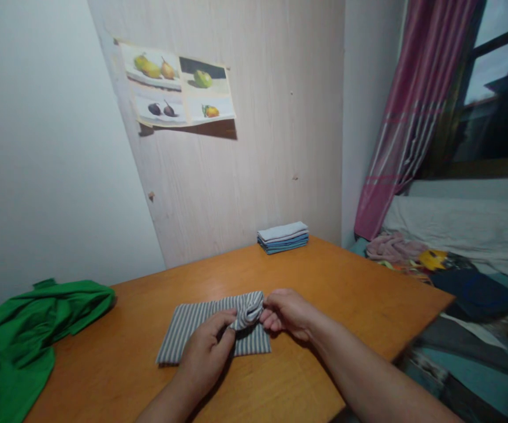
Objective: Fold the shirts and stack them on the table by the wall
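Observation:
A grey-and-white striped cloth [196, 326] lies folded on the orange wooden table [333, 299]. Its right end is rolled up into a small bundle [250, 308]. My left hand [207, 352] pinches the roll from the near side, fingers closed on the fabric. My right hand [287, 311] grips the same roll from the right, fingers curled round its end. Both forearms reach in from the bottom edge.
A crumpled green garment [20, 329] lies on the table's left end. A stack of folded blue and white cloths [283, 237] sits at the far edge by the wall. A bed with strewn clothes [457, 264] and a pink curtain [413, 117] are at the right.

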Motion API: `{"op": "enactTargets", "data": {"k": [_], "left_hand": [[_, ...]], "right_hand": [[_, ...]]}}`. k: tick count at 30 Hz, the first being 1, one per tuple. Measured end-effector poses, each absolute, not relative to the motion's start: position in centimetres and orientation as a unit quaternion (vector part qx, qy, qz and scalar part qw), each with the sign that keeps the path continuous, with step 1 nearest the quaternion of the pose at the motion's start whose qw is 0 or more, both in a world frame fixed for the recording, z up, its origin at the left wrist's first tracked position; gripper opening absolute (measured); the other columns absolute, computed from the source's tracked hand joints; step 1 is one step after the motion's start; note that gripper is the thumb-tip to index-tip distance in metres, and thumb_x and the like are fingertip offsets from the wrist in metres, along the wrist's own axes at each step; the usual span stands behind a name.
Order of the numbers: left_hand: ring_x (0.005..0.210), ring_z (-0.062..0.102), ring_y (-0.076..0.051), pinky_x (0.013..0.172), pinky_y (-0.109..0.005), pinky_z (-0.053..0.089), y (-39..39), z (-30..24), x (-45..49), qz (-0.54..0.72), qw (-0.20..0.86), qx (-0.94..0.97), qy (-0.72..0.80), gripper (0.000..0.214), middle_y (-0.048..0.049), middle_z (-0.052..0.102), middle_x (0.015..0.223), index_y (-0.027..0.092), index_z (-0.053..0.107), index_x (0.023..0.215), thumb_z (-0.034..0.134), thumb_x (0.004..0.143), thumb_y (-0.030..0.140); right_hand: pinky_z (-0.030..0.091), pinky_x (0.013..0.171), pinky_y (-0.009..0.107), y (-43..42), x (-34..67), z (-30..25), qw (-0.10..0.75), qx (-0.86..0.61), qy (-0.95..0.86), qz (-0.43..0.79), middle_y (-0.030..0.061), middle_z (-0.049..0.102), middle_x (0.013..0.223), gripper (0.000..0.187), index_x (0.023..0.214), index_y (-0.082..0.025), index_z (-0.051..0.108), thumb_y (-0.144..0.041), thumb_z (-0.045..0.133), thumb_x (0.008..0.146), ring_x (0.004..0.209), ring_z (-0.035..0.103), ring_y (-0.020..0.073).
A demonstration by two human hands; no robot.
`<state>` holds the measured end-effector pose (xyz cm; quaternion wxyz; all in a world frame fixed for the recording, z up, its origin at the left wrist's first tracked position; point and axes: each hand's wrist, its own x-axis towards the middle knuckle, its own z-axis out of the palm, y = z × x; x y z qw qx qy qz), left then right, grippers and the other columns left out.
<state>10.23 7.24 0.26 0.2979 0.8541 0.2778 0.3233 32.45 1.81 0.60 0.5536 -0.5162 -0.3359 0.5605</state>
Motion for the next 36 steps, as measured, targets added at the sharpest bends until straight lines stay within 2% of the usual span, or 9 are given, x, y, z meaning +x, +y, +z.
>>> {"op": "enactTargets", "data": {"k": [3,7,10,15,21,24,28,31,36], "left_hand": [[0.124,0.06,-0.025,0.108,-0.041,0.044,7.4,-0.2,10.1,0.328,0.274,0.86,0.277,0.016,-0.0066,0.069,0.127,0.025,0.07,0.092,0.055,0.089,0.025],[0.124,0.059,-0.025,0.106,-0.043,0.044,7.4,-0.4,10.0,0.33,0.258,0.871,0.257,0.012,-0.0074,0.066,0.129,0.025,0.066,0.09,0.056,0.085,0.019],[0.123,0.058,-0.024,0.106,-0.042,0.044,7.1,-0.3,9.9,0.329,0.253,0.878,0.239,0.013,-0.0074,0.065,0.127,0.025,0.065,0.089,0.056,0.085,0.018],[0.12,0.057,-0.024,0.103,-0.041,0.045,6.7,0.1,10.0,0.311,0.239,0.894,0.217,0.015,-0.0067,0.063,0.122,0.025,0.067,0.089,0.056,0.085,0.015],[0.11,0.058,-0.026,0.097,-0.042,0.044,6.0,0.7,10.1,0.262,0.169,0.925,0.217,0.013,-0.0051,0.067,0.11,0.026,0.073,0.085,0.065,0.08,0.017],[0.102,0.06,-0.023,0.092,-0.039,0.044,5.9,0.9,10.2,0.259,0.169,0.928,0.207,0.013,-0.0038,0.069,0.101,0.026,0.073,0.082,0.063,0.082,0.018],[0.094,0.06,-0.021,0.088,-0.037,0.042,5.9,1.2,10.2,0.242,0.184,0.931,0.201,0.014,-0.0025,0.07,0.092,0.025,0.073,0.081,0.061,0.086,0.021],[0.091,0.061,-0.02,0.092,-0.038,0.039,5.9,1.5,10.1,0.228,0.204,0.93,0.204,0.016,-0.0012,0.07,0.088,0.024,0.071,0.079,0.059,0.089,0.024],[0.084,0.06,-0.018,0.093,-0.038,0.038,6.0,1.8,10.0,0.226,0.222,0.92,0.233,0.022,-0.0001,0.068,0.08,0.021,0.065,0.071,0.055,0.09,0.026]], "right_hand": [[0.054,0.046,0.015,2.2,32.3,0.9,0.592,-0.495,-0.301,0.56,0.0059,0.069,0.068,0.007,0.075,-0.014,0.06,-0.012,0.058,0.081,0.05,0.061,0.0082],[0.055,0.053,0.015,2.4,32.1,1.0,0.605,-0.487,-0.287,0.56,0.0017,0.064,0.069,0.011,0.071,-0.015,0.058,-0.008,0.064,0.076,0.055,0.06,0.0069],[0.057,0.064,0.018,2.2,32.0,1.0,0.616,-0.447,-0.307,0.571,0.0017,0.067,0.075,0.009,0.077,-0.015,0.061,-0.011,0.069,0.074,0.065,0.063,0.0086],[0.055,0.078,0.024,1.9,31.8,0.9,0.662,-0.379,-0.294,0.575,-0.0004,0.069,0.083,0.029,0.091,-0.017,0.06,-0.012,0.076,0.066,0.074,0.066,0.0096],[0.052,0.073,0.024,2.4,31.7,0.2,0.657,-0.422,-0.288,0.555,-0.0026,0.065,0.076,0.028,0.082,-0.019,0.053,-0.018,0.075,0.066,0.07,0.064,0.0106],[0.05,0.064,0.024,3.0,31.3,-0.1,0.658,-0.454,-0.282,0.529,-0.0027,0.066,0.079,0.043,0.103,-0.02,0.052,-0.023,0.078,0.069,0.067,0.063,0.0117],[0.034,0.045,0.02,3.8,30.6,-0.3,0.659,-0.502,-0.319,0.461,-0.0104,0.056,0.065,0.078,0.134,-0.018,0.039,-0.011,0.071,0.064,0.048,0.049,0.0096],[0.031,0.044,0.02,4.0,30.3,-0.6,0.677,-0.491,-0.337,0.433,-0.0131,0.049,0.059,0.076,0.132,-0.016,0.041,-0.006,0.061,0.059,0.044,0.044,0.0083],[0.033,0.044,0.021,3.6,30.7,-1.2,0.663,-0.538,-0.338,0.396,-0.0126,0.051,0.059,0.06,0.116,-0.017,0.046,-0.008,0.058,0.059,0.042,0.047,0.0091]]}}
